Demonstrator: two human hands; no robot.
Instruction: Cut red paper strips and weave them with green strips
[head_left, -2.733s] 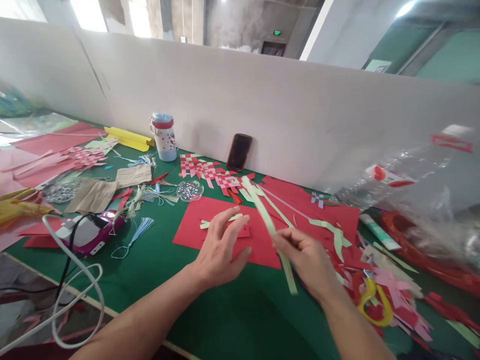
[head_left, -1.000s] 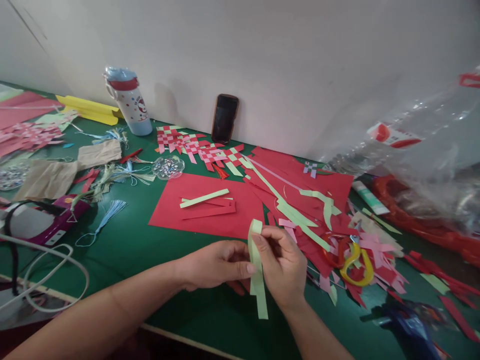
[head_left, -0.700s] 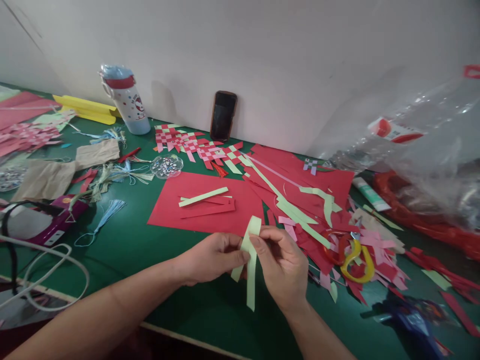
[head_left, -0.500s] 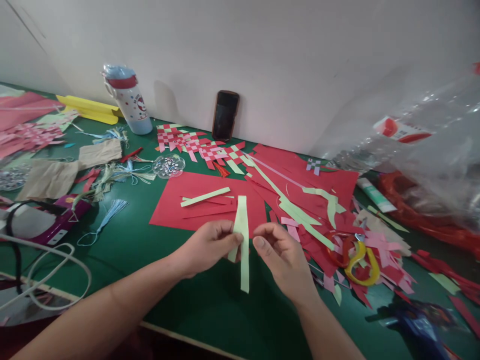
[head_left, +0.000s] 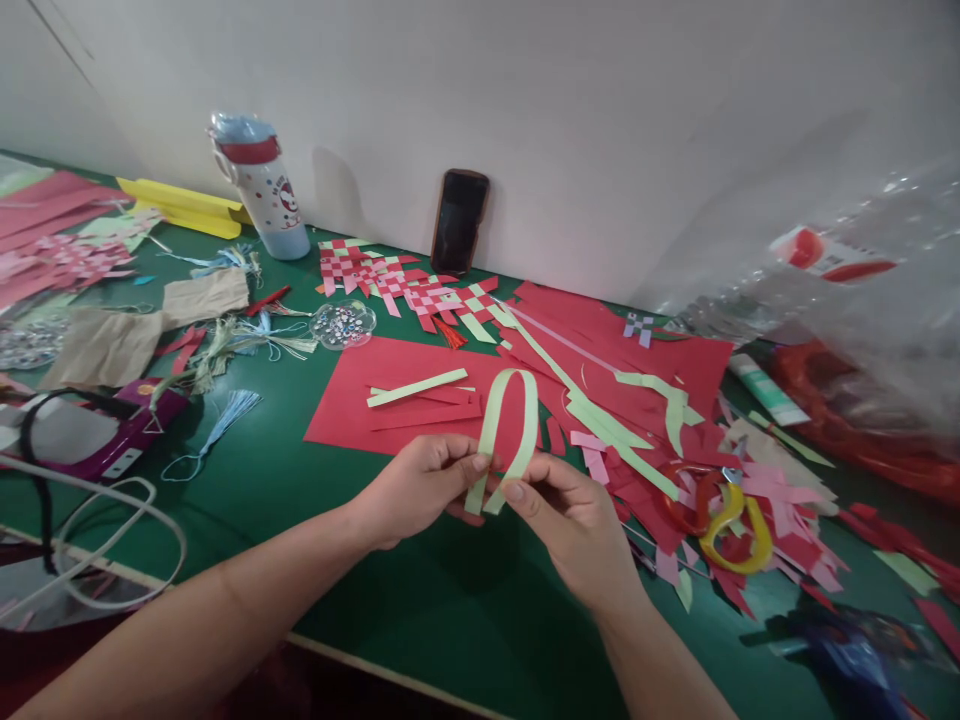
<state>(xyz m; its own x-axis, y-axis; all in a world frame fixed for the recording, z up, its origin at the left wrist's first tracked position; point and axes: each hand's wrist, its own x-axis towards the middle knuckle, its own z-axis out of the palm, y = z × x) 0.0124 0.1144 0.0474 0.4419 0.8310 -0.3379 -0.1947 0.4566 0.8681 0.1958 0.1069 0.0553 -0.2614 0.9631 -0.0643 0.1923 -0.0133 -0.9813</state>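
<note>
A pale green paper strip (head_left: 529, 405) is bent into an upright loop between my hands, its two ends hanging side by side at the bottom. My left hand (head_left: 424, 480) pinches one leg of the loop between thumb and fingers. The other leg is pinched by my right hand (head_left: 562, 510). Just beyond the loop lies a red paper sheet (head_left: 337, 400). On that sheet rest a green strip (head_left: 417, 388) and a few red strips (head_left: 424, 417).
Red- and yellow-handled scissors (head_left: 739, 530) lie among paper scraps at right. A phone (head_left: 459, 222) leans on the wall near a bottle (head_left: 270, 200) and woven paper pieces (head_left: 390, 280). A bead dish (head_left: 343, 324), tassels (head_left: 223, 425) and a purple glue gun or similar device (head_left: 124, 440) sit left.
The folded strip has been opened into a rounded loop. My right hand has closed on its free leg, which hung loose before. The view has shifted slightly.
</note>
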